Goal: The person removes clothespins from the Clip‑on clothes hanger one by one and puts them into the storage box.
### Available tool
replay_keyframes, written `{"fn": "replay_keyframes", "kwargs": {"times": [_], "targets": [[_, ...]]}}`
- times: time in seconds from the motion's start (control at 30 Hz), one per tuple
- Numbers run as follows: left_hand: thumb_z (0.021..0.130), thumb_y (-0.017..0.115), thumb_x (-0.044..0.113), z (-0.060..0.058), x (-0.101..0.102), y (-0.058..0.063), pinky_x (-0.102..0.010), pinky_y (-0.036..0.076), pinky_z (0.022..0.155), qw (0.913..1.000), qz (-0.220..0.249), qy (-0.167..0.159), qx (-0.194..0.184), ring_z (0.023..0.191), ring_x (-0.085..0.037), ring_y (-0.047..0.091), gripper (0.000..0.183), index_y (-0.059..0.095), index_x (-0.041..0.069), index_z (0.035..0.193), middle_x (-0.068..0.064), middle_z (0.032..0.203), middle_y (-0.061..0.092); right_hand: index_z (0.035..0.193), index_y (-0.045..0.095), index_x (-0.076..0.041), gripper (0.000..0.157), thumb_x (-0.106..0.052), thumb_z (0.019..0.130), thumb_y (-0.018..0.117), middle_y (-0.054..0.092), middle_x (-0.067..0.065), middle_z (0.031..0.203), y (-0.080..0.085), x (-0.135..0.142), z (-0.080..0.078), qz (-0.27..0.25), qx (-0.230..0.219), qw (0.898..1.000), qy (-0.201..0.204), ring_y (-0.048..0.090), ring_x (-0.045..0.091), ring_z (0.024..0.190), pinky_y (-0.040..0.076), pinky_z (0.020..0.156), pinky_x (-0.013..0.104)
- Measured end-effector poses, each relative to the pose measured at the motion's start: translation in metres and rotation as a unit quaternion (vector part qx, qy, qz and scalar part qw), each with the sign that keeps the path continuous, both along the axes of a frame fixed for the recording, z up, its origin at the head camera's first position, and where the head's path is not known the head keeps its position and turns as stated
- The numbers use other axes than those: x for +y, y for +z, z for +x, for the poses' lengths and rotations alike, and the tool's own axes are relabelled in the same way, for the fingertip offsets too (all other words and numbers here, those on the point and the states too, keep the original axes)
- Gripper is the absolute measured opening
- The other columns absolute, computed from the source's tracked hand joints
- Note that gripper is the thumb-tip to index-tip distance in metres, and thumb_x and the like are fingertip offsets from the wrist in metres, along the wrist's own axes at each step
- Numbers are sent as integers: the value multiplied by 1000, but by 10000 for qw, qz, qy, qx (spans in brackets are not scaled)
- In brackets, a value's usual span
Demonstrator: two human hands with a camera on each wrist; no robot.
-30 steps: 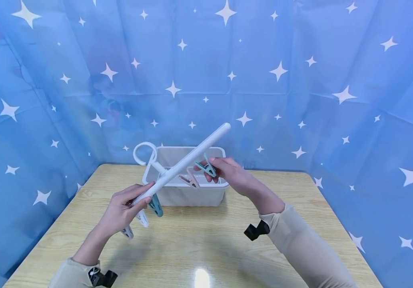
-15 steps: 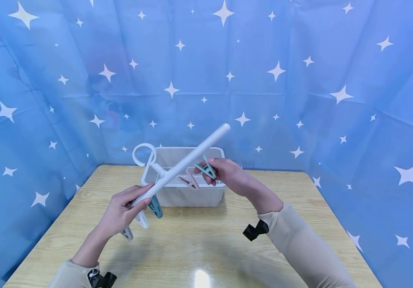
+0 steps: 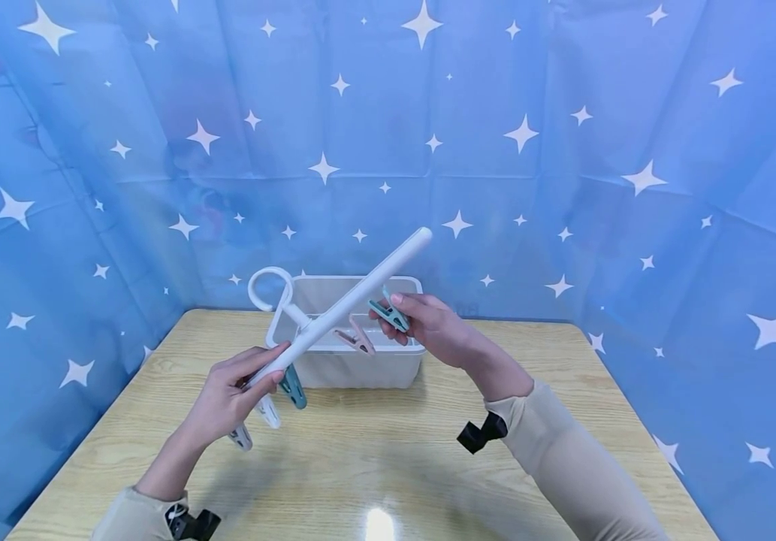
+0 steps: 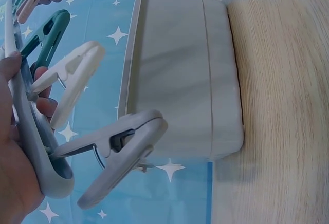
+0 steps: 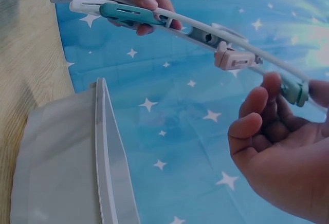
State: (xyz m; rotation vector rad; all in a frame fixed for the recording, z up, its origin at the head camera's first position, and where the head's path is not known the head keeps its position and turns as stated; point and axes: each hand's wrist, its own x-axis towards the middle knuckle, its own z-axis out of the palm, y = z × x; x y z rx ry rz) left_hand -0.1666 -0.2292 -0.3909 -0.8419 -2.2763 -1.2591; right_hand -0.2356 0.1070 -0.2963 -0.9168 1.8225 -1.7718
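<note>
A white clip hanger (image 3: 343, 309) with a round hook (image 3: 271, 289) is held slanting in the air, its far end up to the right. My left hand (image 3: 235, 391) grips its lower end. Near that hand, a grey clothespin (image 4: 121, 147), a white clothespin (image 4: 77, 77) and a dark teal clothespin (image 3: 294, 387) hang from the bar. Farther along is a pale pink clothespin (image 3: 358, 338). My right hand (image 3: 428, 323) pinches a light teal clothespin (image 3: 390, 314) between thumb and fingers, close under the upper half of the bar.
Behind and below the hanger, a light grey plastic bin (image 3: 354, 370) stands on the wooden table (image 3: 360, 466). A blue curtain with white stars (image 3: 388, 150) surrounds the table at the back and sides.
The light teal clothespin and my right fingers have shifted slightly, and the clothespin looks a little turned. The hanger and my left hand stay almost still.
</note>
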Motion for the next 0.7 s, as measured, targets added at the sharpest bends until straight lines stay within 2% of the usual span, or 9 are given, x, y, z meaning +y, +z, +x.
{"fn": "replay_keyframes", "kwargs": {"times": [0.23,0.4,0.57,0.7], "targets": [[92,66,-4,0,2,1,-22,43,49,10000,-17,25,26,64,-9,56,49,61,11,139,3,91,66,119,53,6,40,-29,108,35,54,2,93,1,1,0,-123,19,9999,-95,41,16,76,35,76,29],[92,66,-4,0,3,3,-21,42,49,10000,-33,49,60,64,-6,54,50,61,12,139,4,90,65,127,50,9,45,-30,109,35,56,1,94,2,2,1,-71,-27,9996,-285,41,15,75,36,75,28],[92,66,-5,0,5,3,-21,41,48,10000,7,8,73,62,-6,53,50,61,11,139,2,89,66,130,50,6,42,-28,108,39,56,1,95,3,2,2,-124,-134,9987,-467,42,15,75,35,75,29],[92,65,-7,0,6,3,-21,41,48,9999,46,-42,106,62,-7,52,50,61,10,139,-3,87,66,124,55,-1,34,-28,108,43,56,1,93,4,2,4,-203,-119,9980,-589,41,15,75,34,74,29]]}}
